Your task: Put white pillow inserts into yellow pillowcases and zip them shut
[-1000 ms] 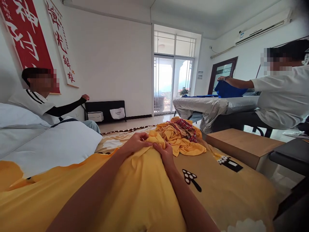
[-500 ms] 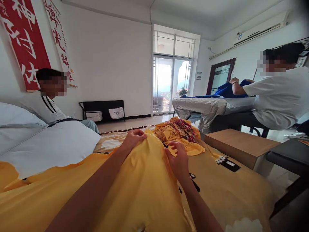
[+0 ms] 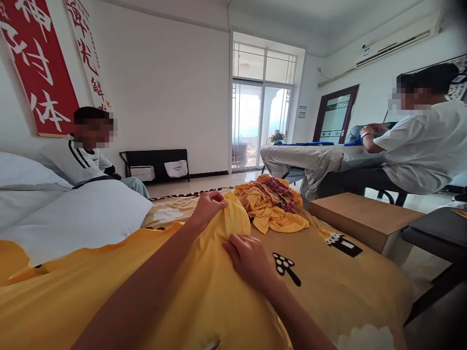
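Note:
A large yellow cloth (image 3: 207, 291) with a smooth surface lies over the bed in front of me and runs off to the left. My left hand (image 3: 209, 208) is closed on its far edge, with thumb and fingers pinched together and a fold drawn up. Nearer to me and to the right, my right hand (image 3: 251, 257) grips the same cloth at its right side, fingers curled into it. Gathers run between the two hands. Beyond them lies a crumpled heap of yellow cloth (image 3: 273, 221) with a red plaid part.
White bedding (image 3: 91, 214) bulges at the left, with a seated person (image 3: 82, 160) behind it. Patterned tan bedding (image 3: 339, 287) spreads to the right. A cardboard box (image 3: 365, 214) and a dark stool (image 3: 438, 233) stand beside it. Another person (image 3: 419, 141) handles blue cloth at a covered table (image 3: 302, 155).
My right hand has come nearer to me and closed on the cloth; its fingers were apart before. My left hand has shifted slightly right, still holding the edge.

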`<control>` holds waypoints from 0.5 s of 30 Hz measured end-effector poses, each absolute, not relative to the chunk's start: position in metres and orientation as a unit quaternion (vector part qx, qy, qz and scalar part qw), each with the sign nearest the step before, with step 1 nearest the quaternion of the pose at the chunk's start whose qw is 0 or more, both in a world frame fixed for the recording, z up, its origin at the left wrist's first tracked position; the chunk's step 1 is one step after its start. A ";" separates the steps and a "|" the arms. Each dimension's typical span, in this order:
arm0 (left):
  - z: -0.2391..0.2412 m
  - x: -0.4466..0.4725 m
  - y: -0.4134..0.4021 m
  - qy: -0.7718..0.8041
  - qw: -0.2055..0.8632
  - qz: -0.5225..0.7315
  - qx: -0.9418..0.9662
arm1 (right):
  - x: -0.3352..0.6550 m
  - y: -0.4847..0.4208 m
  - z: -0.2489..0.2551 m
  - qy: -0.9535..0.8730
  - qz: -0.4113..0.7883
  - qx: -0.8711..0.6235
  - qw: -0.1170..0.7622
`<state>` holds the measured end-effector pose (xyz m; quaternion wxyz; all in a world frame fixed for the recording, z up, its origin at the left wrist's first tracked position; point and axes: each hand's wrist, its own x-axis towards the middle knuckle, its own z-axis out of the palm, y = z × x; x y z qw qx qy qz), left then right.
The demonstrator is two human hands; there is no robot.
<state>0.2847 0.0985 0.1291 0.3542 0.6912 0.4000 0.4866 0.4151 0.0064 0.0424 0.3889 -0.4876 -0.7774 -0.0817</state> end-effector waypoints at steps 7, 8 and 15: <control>0.132 0.279 0.095 0.365 0.297 0.517 0.715 | 0.444 0.043 0.067 -0.589 0.201 -0.438 0.649; 0.135 0.278 0.095 0.357 0.285 0.520 0.722 | 0.442 0.049 0.073 -0.572 0.224 -0.434 0.659; 0.162 0.252 0.092 0.409 0.278 0.453 0.741 | 0.403 0.067 0.107 -0.552 0.239 -0.395 0.694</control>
